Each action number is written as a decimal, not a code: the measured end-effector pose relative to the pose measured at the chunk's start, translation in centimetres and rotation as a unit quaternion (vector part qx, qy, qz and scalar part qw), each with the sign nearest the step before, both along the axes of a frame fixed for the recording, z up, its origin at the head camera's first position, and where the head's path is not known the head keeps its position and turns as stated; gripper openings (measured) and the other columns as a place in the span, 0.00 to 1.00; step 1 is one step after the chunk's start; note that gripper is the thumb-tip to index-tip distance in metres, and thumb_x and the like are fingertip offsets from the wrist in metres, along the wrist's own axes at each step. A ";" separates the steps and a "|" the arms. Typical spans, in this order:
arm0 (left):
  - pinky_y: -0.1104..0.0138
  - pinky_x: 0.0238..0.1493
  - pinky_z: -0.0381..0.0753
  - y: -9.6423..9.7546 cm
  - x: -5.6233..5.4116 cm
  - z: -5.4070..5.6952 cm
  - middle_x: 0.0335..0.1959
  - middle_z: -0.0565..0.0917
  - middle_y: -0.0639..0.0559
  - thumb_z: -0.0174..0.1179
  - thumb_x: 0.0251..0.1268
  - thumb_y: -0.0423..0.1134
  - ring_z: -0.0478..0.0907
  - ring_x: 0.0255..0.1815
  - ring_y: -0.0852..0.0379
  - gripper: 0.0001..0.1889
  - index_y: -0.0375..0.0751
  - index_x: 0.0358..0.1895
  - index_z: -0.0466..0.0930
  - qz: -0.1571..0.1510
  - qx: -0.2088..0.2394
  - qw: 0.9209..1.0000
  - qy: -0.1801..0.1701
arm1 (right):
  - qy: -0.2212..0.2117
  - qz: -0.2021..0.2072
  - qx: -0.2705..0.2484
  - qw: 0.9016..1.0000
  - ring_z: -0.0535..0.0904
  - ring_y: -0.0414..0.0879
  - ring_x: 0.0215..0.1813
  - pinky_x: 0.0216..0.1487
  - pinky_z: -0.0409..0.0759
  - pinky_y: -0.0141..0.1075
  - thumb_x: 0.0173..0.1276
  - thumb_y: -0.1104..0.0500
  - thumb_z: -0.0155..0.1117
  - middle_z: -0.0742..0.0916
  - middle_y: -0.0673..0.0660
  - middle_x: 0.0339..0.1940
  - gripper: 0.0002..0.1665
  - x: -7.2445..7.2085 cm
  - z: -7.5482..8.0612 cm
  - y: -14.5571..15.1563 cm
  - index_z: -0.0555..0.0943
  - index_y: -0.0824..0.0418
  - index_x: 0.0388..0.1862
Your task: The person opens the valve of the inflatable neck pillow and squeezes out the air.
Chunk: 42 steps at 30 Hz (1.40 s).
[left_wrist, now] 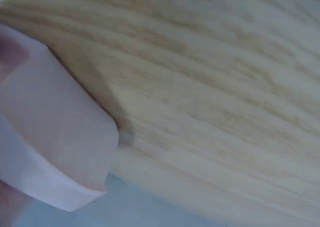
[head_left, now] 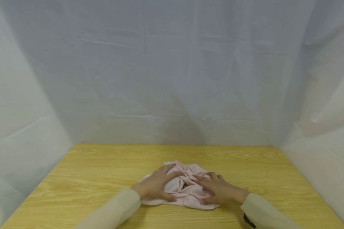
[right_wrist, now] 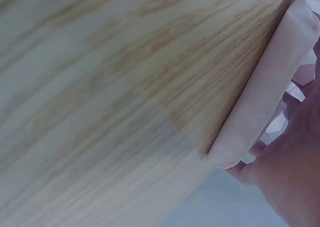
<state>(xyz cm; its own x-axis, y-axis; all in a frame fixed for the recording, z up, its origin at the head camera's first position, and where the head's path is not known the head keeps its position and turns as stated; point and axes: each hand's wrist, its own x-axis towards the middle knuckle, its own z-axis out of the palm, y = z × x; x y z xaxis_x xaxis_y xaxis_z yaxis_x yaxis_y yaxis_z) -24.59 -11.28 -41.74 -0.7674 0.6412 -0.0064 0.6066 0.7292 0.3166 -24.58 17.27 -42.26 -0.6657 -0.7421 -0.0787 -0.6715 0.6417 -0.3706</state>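
Note:
A pale pink cloth [head_left: 189, 197] lies crumpled in a heap near the front middle of the table, with a whitish patch showing among its folds. On its left side rests my left hand [head_left: 158, 183], fingers spread over the fabric and thumb toward the near edge. From the right, my right hand [head_left: 218, 188] rests on the heap in the same way, its fingers pointing inward. In the left wrist view a flap of the cloth [left_wrist: 60, 122] fills the left side. The right wrist view has my right hand [right_wrist: 290, 157] against the cloth's folded edge [right_wrist: 260, 97].
The wood-grain table [head_left: 103, 165] reaches back to a grey-white sheet [head_left: 172, 79] hanging behind it. More pale sheeting [head_left: 20, 127] closes off the left side and the right. Something small and black [head_left: 248, 220] shows under my right sleeve.

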 end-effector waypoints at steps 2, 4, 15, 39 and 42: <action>0.39 0.61 0.58 0.1 0.0 -0.1 0.72 0.50 0.46 0.60 0.49 0.64 0.52 0.68 0.32 0.42 0.63 0.69 0.54 -0.007 0.003 1.000 0.021 | 0.008 0.000 0.002 1.000 0.53 0.60 0.68 0.60 0.51 0.68 0.60 0.35 0.54 0.61 0.54 0.72 0.44 0.0 0.0 0.0 0.58 0.53 0.71; 0.39 0.62 0.58 0.2 0.1 -0.1 0.71 0.53 0.43 0.59 0.51 0.63 0.54 0.66 0.30 0.40 0.59 0.68 0.56 -0.013 0.009 0.999 0.035 | 0.016 0.001 -0.001 1.000 0.54 0.62 0.68 0.59 0.52 0.68 0.60 0.36 0.55 0.59 0.56 0.73 0.44 0.0 0.0 -0.1 0.58 0.54 0.70; 0.39 0.59 0.61 0.5 0.5 -0.1 0.70 0.54 0.42 0.58 0.53 0.61 0.55 0.65 0.28 0.39 0.57 0.69 0.55 -0.006 0.008 0.998 0.057 | 0.037 0.004 -0.025 0.999 0.59 0.64 0.65 0.57 0.58 0.67 0.58 0.36 0.58 0.51 0.62 0.74 0.51 0.0 -0.2 -0.1 0.47 0.51 0.73; 0.39 0.65 0.51 -1.0 1.2 -0.7 0.71 0.48 0.40 0.60 0.49 0.63 0.45 0.71 0.34 0.45 0.56 0.70 0.50 0.007 0.045 0.998 0.036 | 0.001 -0.003 0.078 0.997 0.49 0.67 0.70 0.62 0.52 0.65 0.67 0.38 0.48 0.55 0.59 0.74 0.42 0.2 0.4 -0.7 0.49 0.51 0.73; 0.36 0.63 0.50 -0.9 1.2 -0.9 0.71 0.49 0.40 0.60 0.52 0.59 0.42 0.71 0.33 0.43 0.56 0.70 0.51 0.011 0.076 0.997 0.014 | -0.006 -0.002 0.077 0.997 0.49 0.67 0.70 0.62 0.52 0.65 0.66 0.37 0.48 0.54 0.59 0.74 0.43 0.1 0.4 -0.6 0.47 0.50 0.74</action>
<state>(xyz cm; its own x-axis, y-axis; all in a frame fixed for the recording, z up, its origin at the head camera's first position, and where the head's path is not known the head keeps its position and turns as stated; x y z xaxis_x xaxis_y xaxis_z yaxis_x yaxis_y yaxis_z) -23.35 -12.19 -42.62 -0.7797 0.6161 0.1121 0.6015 0.6870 0.4077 -24.50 16.66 -41.90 -0.6664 -0.7183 -0.1997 -0.6653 0.6939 -0.2756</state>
